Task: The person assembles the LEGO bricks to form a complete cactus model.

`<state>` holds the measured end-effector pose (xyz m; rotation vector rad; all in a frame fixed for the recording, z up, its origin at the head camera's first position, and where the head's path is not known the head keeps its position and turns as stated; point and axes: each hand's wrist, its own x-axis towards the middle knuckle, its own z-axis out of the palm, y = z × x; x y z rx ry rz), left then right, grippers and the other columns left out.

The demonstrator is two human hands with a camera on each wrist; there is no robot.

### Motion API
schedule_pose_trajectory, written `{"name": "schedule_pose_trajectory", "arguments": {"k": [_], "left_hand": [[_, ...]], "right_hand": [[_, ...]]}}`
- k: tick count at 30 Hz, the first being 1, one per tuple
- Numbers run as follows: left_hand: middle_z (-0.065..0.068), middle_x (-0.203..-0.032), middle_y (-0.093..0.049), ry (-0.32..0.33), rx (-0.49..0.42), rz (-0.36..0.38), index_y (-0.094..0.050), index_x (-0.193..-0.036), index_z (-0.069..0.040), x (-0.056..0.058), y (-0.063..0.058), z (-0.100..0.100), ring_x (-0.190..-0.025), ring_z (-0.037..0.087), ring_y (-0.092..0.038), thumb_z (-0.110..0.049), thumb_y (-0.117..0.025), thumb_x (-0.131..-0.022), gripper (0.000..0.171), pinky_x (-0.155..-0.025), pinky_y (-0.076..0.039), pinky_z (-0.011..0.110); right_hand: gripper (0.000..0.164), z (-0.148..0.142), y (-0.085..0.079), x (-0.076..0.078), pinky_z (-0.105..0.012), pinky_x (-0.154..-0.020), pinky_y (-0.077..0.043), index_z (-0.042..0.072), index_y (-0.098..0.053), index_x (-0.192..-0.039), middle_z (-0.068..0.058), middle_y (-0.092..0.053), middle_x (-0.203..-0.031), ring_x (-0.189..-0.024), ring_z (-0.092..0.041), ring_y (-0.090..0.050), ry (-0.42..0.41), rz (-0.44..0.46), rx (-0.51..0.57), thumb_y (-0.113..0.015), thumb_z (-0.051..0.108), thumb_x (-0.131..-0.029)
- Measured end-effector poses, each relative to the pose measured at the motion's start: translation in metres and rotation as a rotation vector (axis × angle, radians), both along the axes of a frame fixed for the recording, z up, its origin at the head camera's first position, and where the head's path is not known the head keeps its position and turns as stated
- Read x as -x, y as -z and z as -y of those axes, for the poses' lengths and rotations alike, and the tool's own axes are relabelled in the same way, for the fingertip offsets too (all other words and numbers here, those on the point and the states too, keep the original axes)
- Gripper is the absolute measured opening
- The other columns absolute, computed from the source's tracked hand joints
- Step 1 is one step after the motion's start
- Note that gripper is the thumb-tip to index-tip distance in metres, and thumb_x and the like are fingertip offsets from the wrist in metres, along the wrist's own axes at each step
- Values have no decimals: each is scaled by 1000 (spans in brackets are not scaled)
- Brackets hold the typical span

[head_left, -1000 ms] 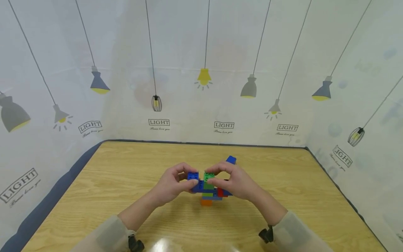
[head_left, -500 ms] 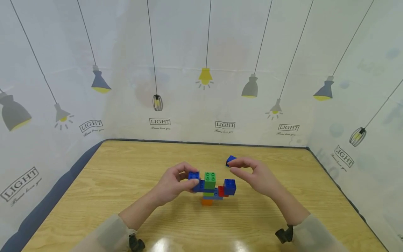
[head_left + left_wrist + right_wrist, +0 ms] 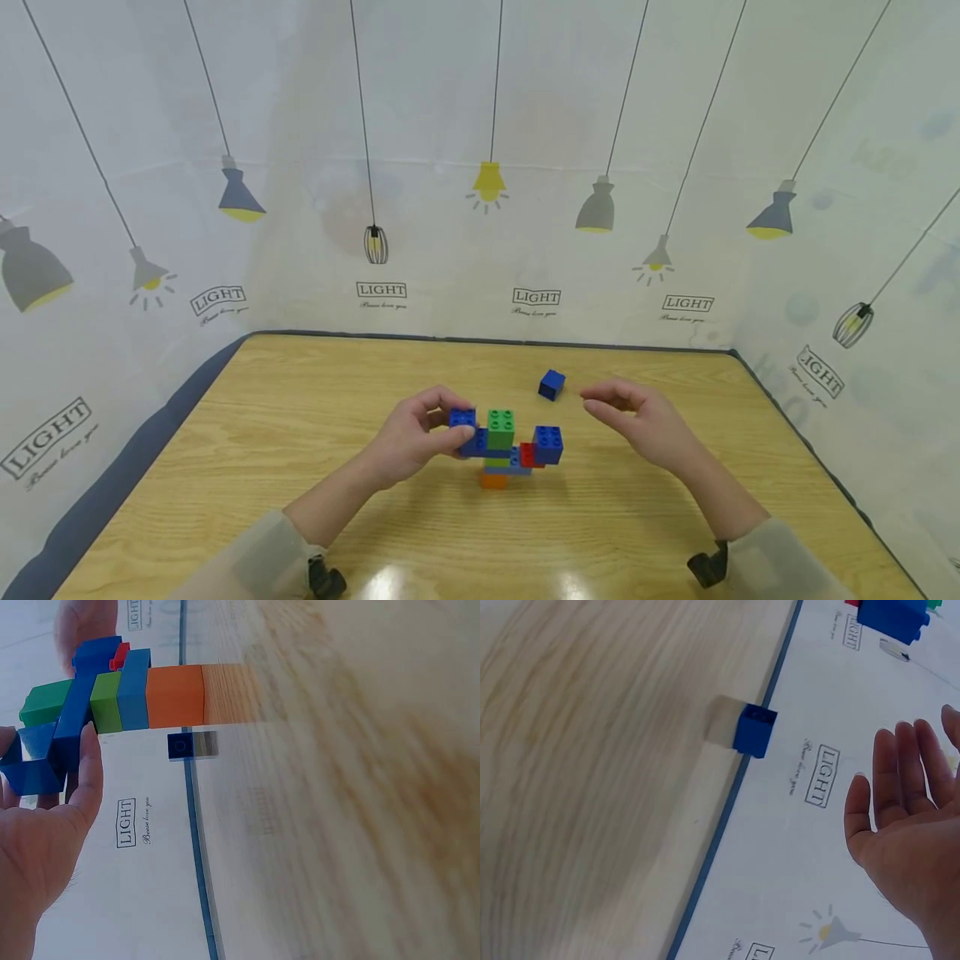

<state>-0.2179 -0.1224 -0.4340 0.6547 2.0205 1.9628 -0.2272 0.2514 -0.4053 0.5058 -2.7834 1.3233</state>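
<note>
A structure of toy building bricks stands on the table on an orange brick. Above that come a light blue brick, a lime green brick and a long dark blue brick. On top sits a green brick; a red brick and a square blue brick extend to the right. My left hand grips the blue brick at the structure's left end between thumb and fingers. Right of the structure, my right hand is in the air, fingers loosely bent and holding nothing.
A loose blue brick lies tipped on its side behind the structure, left of the right hand's fingertips. The wooden table ends at a dark blue edge against a pale wall covering printed with lamps.
My right hand has let go of the green brick and moved away to the right, uncovering the right-hand blue brick and the loose one. The left hand has kept its grip.
</note>
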Motion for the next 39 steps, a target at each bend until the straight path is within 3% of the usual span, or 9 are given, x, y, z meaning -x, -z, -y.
{"name": "schedule_pose_trajectory", "arguments": {"k": [6, 17, 22, 29, 33, 39], "left_hand": [[15, -128, -65, -1, 2, -4, -65, -131, -2, 0, 0, 0, -110, 27, -70, -13, -75, -105, 30, -88, -69, 51], [15, -128, -64, 1, -2, -14, -66, -130, -3, 0, 0, 0, -109, 28, -69, -13, -75, -105, 28, -85, -70, 44], [16, -128, -64, 0, -6, -20, -66, -129, -3, 0, 0, 0, -109, 29, -69, -12, -75, -105, 28, -83, -70, 40], [15, -127, -64, -4, -4, -17, -66, -129, -3, 0, 1, -1, -109, 28, -70, -12, -75, -104, 27, -84, -70, 42], [15, -128, -64, -4, -4, -17, -66, -129, -3, 0, 1, 0, -109, 28, -70, -12, -75, -105, 28, -86, -70, 45], [15, -127, -64, -3, -8, -14, -66, -129, -2, 1, 2, 0, -109, 28, -69, -11, -74, -105, 28, -83, -70, 40]], "right_hand": [[36, -8, 7, 11, -33, -97, -59, 16, -75, -135, -10, -75, -135, -123, -26, -71, 15, 49, 12, -68, 41, -110], [45, -8, 19, 51, -54, -107, -59, 13, -73, -140, -11, -75, -139, -129, -33, -69, 75, 78, -61, -67, 45, -110], [50, -4, 31, 69, -48, -105, -60, 8, -71, -142, -13, -74, -140, -128, -32, -69, 87, 88, -62, -67, 46, -109], [43, 5, 44, 90, -36, -93, -58, 8, -72, -140, -13, -75, -133, -116, -28, -68, 100, 93, -57, -68, 39, -110], [45, 10, 48, 100, -38, -95, -59, 7, -71, -142, -14, -74, -136, -118, -30, -67, 111, 108, -50, -68, 39, -110], [48, 17, 53, 110, -47, -101, -59, 6, -67, -146, -17, -71, -141, -126, -36, -65, 112, 133, -62, -65, 39, -111]]}}
